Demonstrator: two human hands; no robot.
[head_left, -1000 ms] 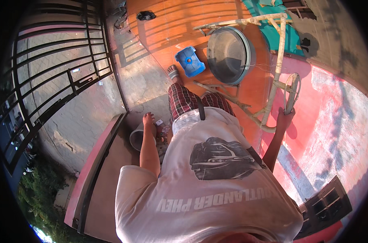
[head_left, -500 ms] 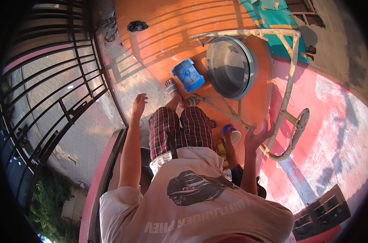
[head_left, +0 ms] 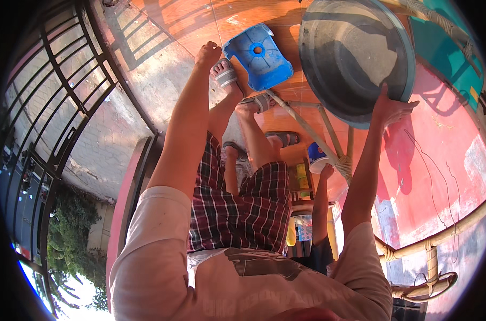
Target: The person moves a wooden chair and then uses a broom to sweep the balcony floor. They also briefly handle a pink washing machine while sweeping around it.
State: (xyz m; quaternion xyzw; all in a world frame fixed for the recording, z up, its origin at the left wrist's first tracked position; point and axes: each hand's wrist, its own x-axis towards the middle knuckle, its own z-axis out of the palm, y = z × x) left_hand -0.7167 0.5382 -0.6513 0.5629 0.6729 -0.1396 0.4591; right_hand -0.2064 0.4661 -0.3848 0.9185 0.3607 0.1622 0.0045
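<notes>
The person's 2 hands are far apart: the right hand (head_left: 394, 111) is spread wide at the near edge of a big dark tub (head_left: 355, 61), 1 thumb laid over the rim and the other fingers stretched away outside it, while the left hand (head_left: 208, 55) is loosely curled just beside a blue plastic stool (head_left: 261, 74). Whether the left fingers touch the stool or have hold of it I cannot tell, nor whether any right fingers are hooked beneath the rim. The tub lies just beyond the right hand, its inside facing up; the stool sits between the 2 hands, nearer the left. Handling the tub well from here probably means closing the right fingers under the rim against that thumb, since a flat, spread hand could slip; a tub this broad likely wants the left hand on the opposite side too, so it does not tip. Bamboo poles (head_left: 306, 127) slant past to the left of the right hand, close by the tub, so its edge could catch there; any shift is best kept slow and level. Nearer the body than the right hand, another person's hand (head_left: 327, 171) is at a blue-and-white container (head_left: 318, 155), so that side seems worth keeping clear of the tub's swing.
</notes>
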